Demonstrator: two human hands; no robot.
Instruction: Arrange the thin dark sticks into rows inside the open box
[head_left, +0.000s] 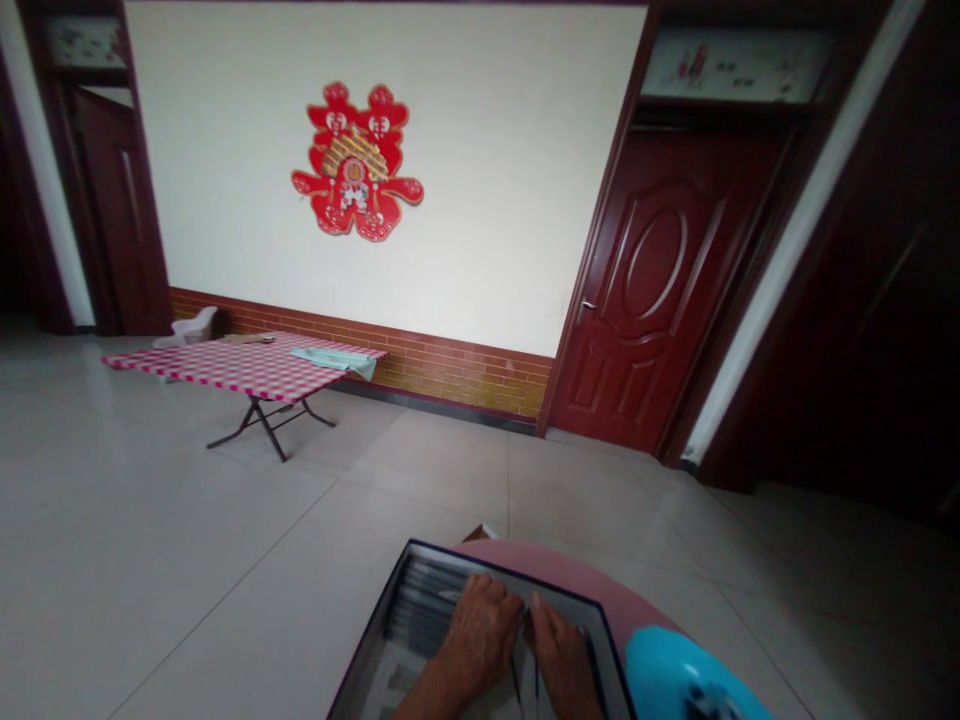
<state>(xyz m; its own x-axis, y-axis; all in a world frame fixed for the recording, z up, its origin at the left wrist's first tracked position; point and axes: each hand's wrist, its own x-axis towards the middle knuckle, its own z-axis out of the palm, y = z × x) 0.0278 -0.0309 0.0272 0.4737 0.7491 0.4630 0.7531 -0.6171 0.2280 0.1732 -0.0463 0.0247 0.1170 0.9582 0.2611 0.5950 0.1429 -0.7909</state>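
Observation:
Both hands are close together over a shallow, dark-rimmed box [390, 597]. My left hand [480, 632] is closed, its fingers curled around something I cannot make out. Beside it, my right hand [559, 650] is closed too, thumb and fingers pressed together on a small dark part between the hands. Two thin dark rods [536, 688] show below the gap. A row of slim dark pen-like sticks [426, 605] lies in the box's left side. What my fingers hold is mostly hidden.
The box rests on a round pink table [600, 590]. At its right stands a bright blue bowl [679, 665] with small dark pieces inside. Across the tiled floor is a folding table [225, 365] with a checked cloth. A dark red door [645, 290] is at the right.

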